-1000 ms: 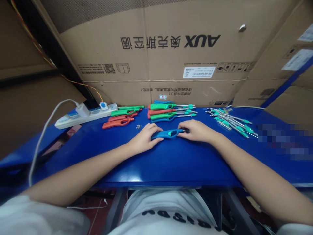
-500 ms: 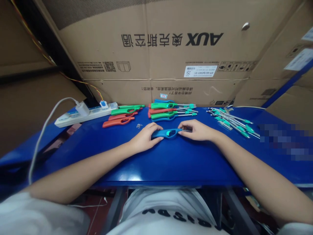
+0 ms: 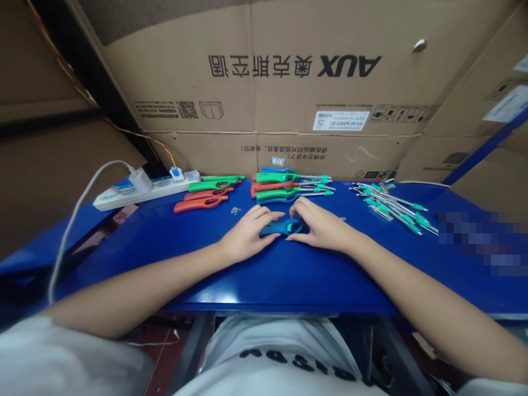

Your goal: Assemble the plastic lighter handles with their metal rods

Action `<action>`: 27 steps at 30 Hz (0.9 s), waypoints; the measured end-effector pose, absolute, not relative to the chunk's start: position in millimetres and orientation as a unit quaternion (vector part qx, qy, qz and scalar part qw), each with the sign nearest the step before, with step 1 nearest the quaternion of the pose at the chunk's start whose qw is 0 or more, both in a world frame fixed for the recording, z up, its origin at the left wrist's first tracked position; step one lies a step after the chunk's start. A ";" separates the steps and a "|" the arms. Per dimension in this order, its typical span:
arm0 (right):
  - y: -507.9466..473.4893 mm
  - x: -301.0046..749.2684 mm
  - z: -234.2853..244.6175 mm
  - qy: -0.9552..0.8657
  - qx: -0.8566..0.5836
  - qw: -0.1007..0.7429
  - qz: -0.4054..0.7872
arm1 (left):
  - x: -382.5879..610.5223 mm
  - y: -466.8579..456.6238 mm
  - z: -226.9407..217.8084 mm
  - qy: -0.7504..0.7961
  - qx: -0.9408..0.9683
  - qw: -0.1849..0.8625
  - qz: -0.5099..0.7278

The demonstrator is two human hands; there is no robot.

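A blue plastic lighter handle [image 3: 284,226] lies flat on the blue table [image 3: 289,275] straight in front of me. My left hand [image 3: 247,234] is closed over its left end. My right hand [image 3: 319,225] covers its right end, fingers curled down onto it. Only the middle of the handle shows between the two hands. A thin metal tip pokes out to the right of my right hand.
Behind the hands lies a stack of green, red and blue lighters with metal nozzles [image 3: 289,188]. To its left are red and green handles [image 3: 206,195], and a white power strip [image 3: 140,190] with plugged cables. Metal tubes with teal tips [image 3: 391,206] lie at right. Cardboard boxes [image 3: 289,82] wall the back.
My right hand has slid left along the blue handle and now covers more of it, so both hands are closer together. The left hand has stayed put.
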State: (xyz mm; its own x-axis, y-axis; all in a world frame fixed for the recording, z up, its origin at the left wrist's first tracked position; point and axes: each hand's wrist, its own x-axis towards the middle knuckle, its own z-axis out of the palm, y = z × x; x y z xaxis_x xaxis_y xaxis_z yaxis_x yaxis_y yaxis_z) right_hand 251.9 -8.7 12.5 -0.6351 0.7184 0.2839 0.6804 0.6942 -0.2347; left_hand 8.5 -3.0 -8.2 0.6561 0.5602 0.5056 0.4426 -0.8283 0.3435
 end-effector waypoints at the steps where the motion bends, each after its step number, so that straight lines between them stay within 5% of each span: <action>1: -8.8 252.3 12.9 -0.903 -0.386 0.185 0.047 | 8.3 -3.9 -7.0 0.274 0.906 0.087 0.312; 27: -14.6 245.6 16.6 -0.892 -0.429 0.142 0.018 | 7.9 -2.3 -9.6 0.251 0.922 0.041 0.293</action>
